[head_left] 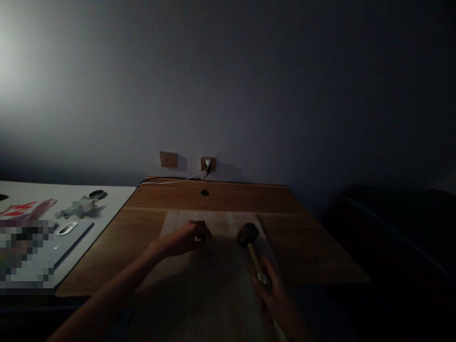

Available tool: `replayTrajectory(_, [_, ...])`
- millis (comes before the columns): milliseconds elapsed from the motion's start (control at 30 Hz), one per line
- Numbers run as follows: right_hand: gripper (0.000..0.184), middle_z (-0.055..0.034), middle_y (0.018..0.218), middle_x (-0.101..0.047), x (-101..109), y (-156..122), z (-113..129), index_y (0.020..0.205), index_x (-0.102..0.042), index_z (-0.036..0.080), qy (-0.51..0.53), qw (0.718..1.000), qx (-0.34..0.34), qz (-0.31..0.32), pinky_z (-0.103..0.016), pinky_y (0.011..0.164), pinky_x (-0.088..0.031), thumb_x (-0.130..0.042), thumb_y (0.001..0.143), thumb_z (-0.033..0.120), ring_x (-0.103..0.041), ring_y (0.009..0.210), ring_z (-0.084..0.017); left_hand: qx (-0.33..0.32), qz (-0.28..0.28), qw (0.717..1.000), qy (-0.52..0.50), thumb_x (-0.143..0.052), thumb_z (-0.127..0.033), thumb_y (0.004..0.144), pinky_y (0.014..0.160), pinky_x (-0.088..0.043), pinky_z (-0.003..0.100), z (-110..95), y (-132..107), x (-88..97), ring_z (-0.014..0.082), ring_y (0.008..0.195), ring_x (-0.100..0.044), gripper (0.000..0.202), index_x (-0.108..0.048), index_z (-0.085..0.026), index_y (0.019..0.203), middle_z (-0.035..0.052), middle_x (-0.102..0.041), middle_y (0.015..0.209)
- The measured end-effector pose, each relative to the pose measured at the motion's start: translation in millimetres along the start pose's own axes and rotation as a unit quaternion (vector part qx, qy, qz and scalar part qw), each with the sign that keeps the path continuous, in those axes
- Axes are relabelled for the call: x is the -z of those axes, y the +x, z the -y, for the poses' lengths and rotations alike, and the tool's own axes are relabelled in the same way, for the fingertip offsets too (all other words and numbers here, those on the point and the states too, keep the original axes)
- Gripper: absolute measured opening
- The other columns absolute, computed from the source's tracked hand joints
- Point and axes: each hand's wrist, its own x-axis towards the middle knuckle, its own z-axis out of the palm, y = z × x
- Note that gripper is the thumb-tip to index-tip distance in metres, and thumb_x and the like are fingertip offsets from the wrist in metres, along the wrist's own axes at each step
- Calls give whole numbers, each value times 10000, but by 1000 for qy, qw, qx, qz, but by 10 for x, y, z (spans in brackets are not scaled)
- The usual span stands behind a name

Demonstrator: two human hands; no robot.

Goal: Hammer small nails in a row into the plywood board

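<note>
In the head view my right hand (269,287) is wrapped round the pale handle of a mallet (248,234). Its dark, rounded head is raised toward the far right part of a light wooden board (228,294). My left hand (194,235) hangs over the board's far left part, fingers curled together. A small pale spot shows at its fingertips, too dim to name. Between the two hands lies a stretch of board with a few tiny dark marks near its far edge.
The board rests on a brown wooden table (313,247) against the wall. A plugged-in socket (213,164) trails white and black cables (167,181). On the white table (121,192) at left are crumpled plastic (83,207), a dark round object (97,194) and a red-and-white packet (26,209).
</note>
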Motion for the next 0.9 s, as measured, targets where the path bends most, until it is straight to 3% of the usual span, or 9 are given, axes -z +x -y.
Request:
replayTrajectory(133, [763,-28,855,-682,-3,19,13,1420,-524,264,78,993,-86,9,-247,406,-465,-672,763,623,-575,486,-142,18,-46,996,-68,-619,-35,718,669,-480,201,110,433,-165,121,749,-639,274,-713,-135,956,54,-687,937])
replayTrajectory(267, [791,13,732,-626,23,71,55,1440,-493,244,102,990,-91,-21,-238,380,-419,-658,765,622,-536,454,-140,19,-69,995,-74,-586,-34,706,680,-477,213,90,909,-372,130,734,-627,218,-697,-129,867,32,-704,822])
replayTrajectory(433, [725,-52,982,-681,15,132,51,1383,-536,242,94,992,-46,-69,-265,493,-499,-676,759,585,-618,615,-162,46,-90,992,-79,-591,-104,798,765,-499,241,42,1314,-534,152,821,-675,311,-715,-164,1077,38,-753,921])
replayTrajectory(500, [732,-56,1003,-680,2,134,47,1398,-511,230,95,992,-48,-66,-261,466,-478,-661,774,582,-578,563,-140,39,-82,992,-82,-599,-117,812,789,-501,248,64,1395,-578,168,871,-688,274,-728,-159,1051,48,-760,971])
replayTrajectory(667, [849,10,779,-631,-10,123,63,1467,-417,217,125,984,-111,-64,-228,346,-358,-660,753,608,-477,427,-118,26,-63,995,-70,-633,-142,811,799,-500,262,140,1455,-676,192,883,-697,217,-749,-150,994,55,-764,988])
replayTrajectory(900, [745,67,595,-532,20,113,175,1357,-539,199,152,978,-135,-46,-203,334,-335,-706,728,560,-470,395,-113,6,-49,998,-39,-619,-154,833,798,-490,275,135,1434,-711,203,897,-700,238,-751,-172,1030,65,-771,1000])
